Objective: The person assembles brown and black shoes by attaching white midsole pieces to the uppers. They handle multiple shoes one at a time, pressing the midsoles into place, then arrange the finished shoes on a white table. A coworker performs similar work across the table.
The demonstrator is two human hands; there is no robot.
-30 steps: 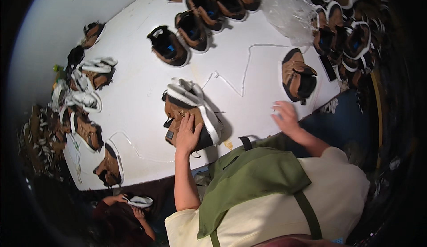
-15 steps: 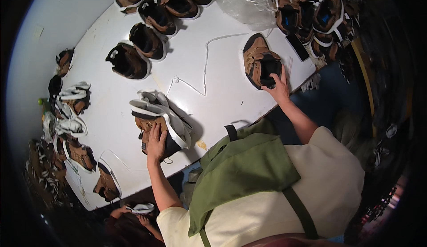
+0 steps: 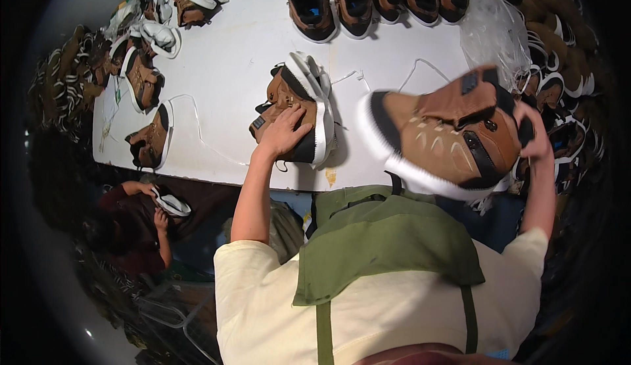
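Observation:
My left hand [image 3: 286, 133] lies on the side of a brown shoe [image 3: 281, 89] with a white sole, which is tipped on its side on the table. The fingers rest along the upper, thumb apart. More white sole edges stand close behind this shoe. My right hand [image 3: 535, 140] grips another brown shoe [image 3: 439, 138] by its heel and collar, up off the table and close to the camera. Black panels and a slightly blurred white sole show on it. Part of the right hand's grip is hidden behind the shoe.
Several brown shoes [image 3: 355, 3] stand in a row along the far side of the white table [image 3: 243, 56]. Clear plastic wrap [image 3: 494, 33] lies at the far right, beside piled shoes [image 3: 565, 102]. More shoes sit at left. A co-worker's hands [image 3: 158, 207] hold a white piece.
My right hand has lifted its shoe off the table and toward me, turning it sideways. My left hand stays on the other shoe. The whole view has swung leftward.

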